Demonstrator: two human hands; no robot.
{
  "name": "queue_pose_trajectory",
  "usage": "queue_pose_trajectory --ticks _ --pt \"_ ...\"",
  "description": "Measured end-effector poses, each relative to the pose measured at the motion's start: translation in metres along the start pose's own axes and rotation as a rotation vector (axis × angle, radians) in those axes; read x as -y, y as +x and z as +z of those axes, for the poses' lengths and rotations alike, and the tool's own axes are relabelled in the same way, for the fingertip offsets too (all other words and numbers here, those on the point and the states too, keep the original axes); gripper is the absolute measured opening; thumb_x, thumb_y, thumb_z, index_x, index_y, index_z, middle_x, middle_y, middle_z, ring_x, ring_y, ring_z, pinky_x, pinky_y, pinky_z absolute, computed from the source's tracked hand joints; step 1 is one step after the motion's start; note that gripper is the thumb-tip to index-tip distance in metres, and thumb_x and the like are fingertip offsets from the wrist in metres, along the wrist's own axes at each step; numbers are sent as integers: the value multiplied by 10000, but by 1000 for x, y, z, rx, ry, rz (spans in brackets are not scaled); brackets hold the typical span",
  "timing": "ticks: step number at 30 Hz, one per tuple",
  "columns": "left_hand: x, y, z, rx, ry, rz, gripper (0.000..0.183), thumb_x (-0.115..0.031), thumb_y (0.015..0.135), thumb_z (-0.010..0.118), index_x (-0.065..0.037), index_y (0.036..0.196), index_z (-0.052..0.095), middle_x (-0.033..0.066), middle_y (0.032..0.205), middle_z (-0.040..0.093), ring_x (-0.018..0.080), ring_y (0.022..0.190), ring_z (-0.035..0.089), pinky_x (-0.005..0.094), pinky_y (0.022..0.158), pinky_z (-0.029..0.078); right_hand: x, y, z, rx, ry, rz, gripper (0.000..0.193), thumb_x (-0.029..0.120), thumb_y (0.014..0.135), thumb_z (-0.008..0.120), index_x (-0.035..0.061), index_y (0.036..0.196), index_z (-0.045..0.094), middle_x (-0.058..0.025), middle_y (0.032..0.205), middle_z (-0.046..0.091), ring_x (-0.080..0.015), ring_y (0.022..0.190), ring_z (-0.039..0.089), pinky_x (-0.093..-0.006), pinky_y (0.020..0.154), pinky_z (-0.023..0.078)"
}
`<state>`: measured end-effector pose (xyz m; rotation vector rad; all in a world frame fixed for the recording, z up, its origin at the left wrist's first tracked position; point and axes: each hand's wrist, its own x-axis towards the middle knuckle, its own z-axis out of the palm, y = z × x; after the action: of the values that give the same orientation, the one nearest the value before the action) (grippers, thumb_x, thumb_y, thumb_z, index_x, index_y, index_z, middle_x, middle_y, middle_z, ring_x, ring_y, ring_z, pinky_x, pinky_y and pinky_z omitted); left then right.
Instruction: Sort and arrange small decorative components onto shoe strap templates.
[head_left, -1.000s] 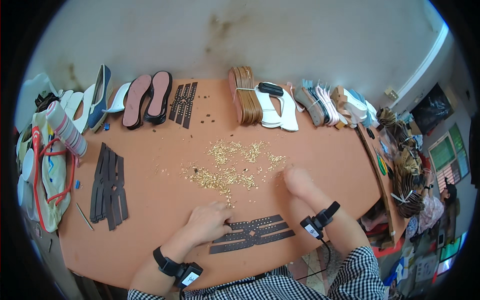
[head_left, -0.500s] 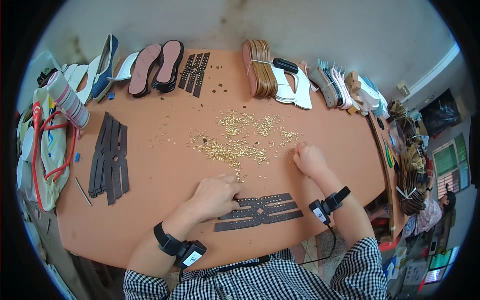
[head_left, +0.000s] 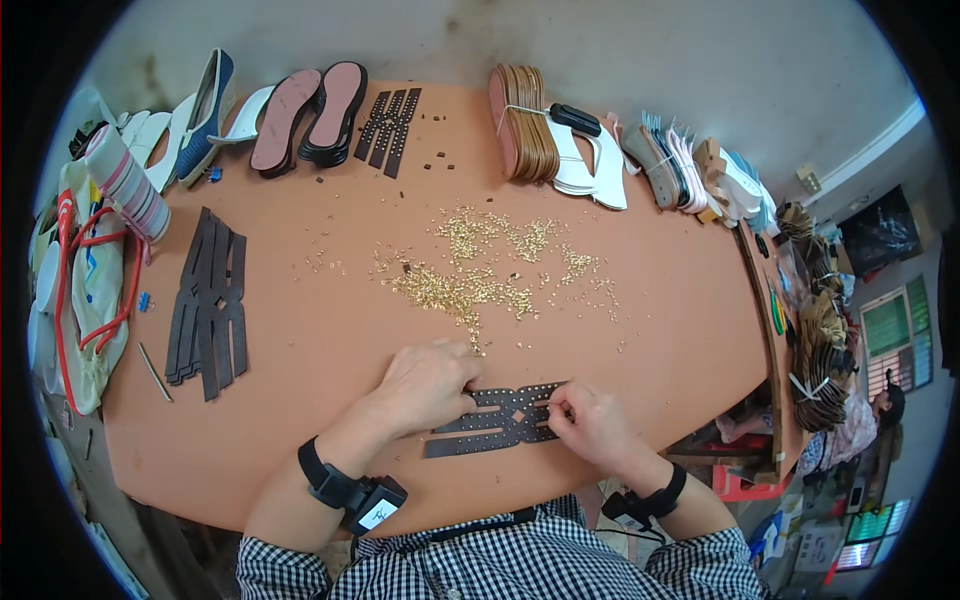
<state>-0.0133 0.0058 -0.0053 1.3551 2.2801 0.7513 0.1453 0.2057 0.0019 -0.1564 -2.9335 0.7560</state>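
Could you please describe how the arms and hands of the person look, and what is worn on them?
Both forearms are bare, and the hands wear no gloves. The left hand has a black wristband with a small black device carrying a pale label. The right hand has a similar black band and device, with a thin cable running from it. The shirt is black-and-white checked.

We see both hands on the dark studded strap [head_left: 500, 418] — left hand [head_left: 425, 385] pressing flat, right hand [head_left: 590, 425] pinching its edge — gold studs [head_left: 470, 285] scattered beyond on the table [head_left: 680, 300].
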Motion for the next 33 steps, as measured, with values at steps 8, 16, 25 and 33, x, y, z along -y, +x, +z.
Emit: queue_pose_trajectory --ticks 8,16,25,33 --pt "-1 -1 -4 11 -35 -2 140 -201 697 670 -87 775 648 78 849 608 269 897 589 405 737 481 1 2 7 -19 -49 -72 81 35 740 643 41 778 572 -89 717 579 -256 595 601 -346 523 491" --pt "1 0 -1 -13 -14 8 196 -241 671 735 -92 768 653 52 808 595 248 863 592 378 716 473 1 0 6 22 -57 -105 86 31 751 633 36 799 562 -93 740 566 -265 607 592 -358 532 487" --pt "-1 0 -5 27 -40 -1 153 -199 697 679 -80 790 653 79 858 605 271 908 588 405 735 482 3 3 5 67 -72 -96 91 52 767 617 38 824 547 -108 747 554 -291 641 585 -382 559 483" --pt "4 -1 1 -13 -18 27 200 -256 689 728 -107 801 656 50 849 601 250 903 590 388 733 476 8 4 1 115 -45 -55 86 49 780 597 27 835 535 -136 764 558 -318 650 581 -391 570 481"
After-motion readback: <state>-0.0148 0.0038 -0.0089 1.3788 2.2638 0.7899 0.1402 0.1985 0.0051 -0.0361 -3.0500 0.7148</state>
